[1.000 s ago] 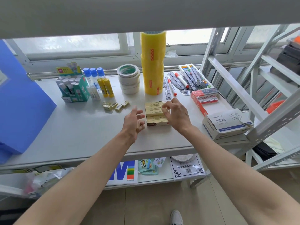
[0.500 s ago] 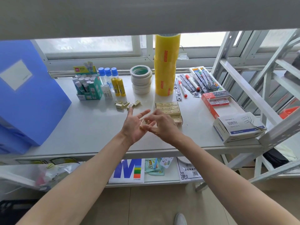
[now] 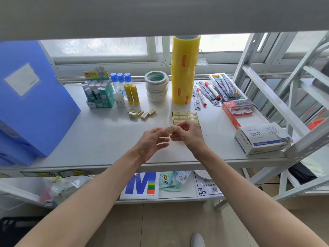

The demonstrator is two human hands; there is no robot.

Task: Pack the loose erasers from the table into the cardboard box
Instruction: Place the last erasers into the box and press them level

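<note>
Holding one small yellow wrapped eraser [image 3: 170,129] now between both hands above the bench [image 3: 106,139]: a second ago my left hand [image 3: 154,139] was empty and spread, my right hand [image 3: 188,134] at the open cardboard box of yellow erasers [image 3: 185,116]. Both hands pinch it together. I judge it goes into the box next; four loose erasers [image 3: 141,113] wait left of the box.

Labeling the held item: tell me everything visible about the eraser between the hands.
The eraser is a small pale-yellow block in a printed wrapper; the print is too small to read. It is held above the table, in front of the cardboard box of matching erasers. The right hand pinches its right end, and the left hand has its fingertips at its left end. It lies roughly level, long side across the view; its underside is hidden.
</note>
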